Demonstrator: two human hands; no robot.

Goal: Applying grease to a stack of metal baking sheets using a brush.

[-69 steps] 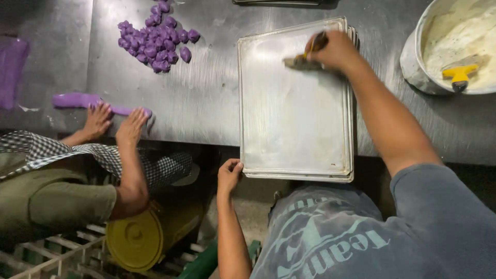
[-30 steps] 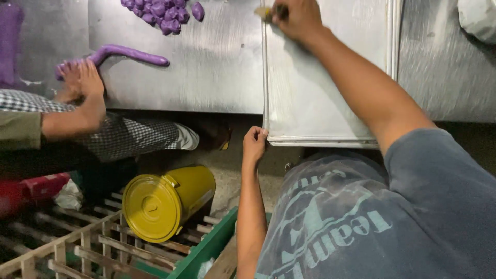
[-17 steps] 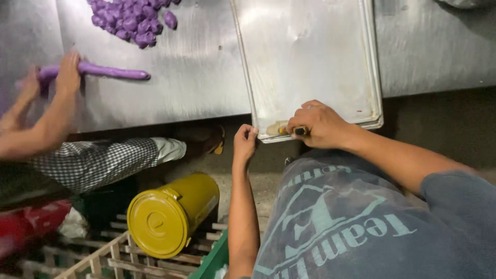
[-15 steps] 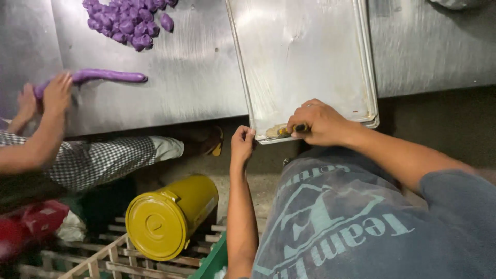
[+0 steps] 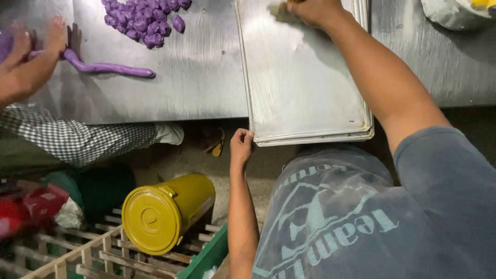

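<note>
Metal tray (image 5: pixel 305 88) on the worktop (image 5: pixel 201 88): the right hand (image 5: pixel 310 9), gripping a brush (image 5: pixel 281 11), has swept from the near edge to the far end; left hand (image 5: pixel 241 147) curled at its rim.

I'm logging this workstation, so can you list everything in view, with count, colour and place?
Baking trays: a stack, count unclear, silver, on the table's near edge.
Brush: one, tan, far end of the top tray.
Dough pieces: many, purple, table top left.
Dough rope: one, purple, under a co-worker's hands.
Steel table: one, grey.
Bowl: one, whitish, top right.
Lidded container: one, yellow, on its side below.
Left hand: gripping the tray stack's near edge.
Right hand: holding the brush.
</note>
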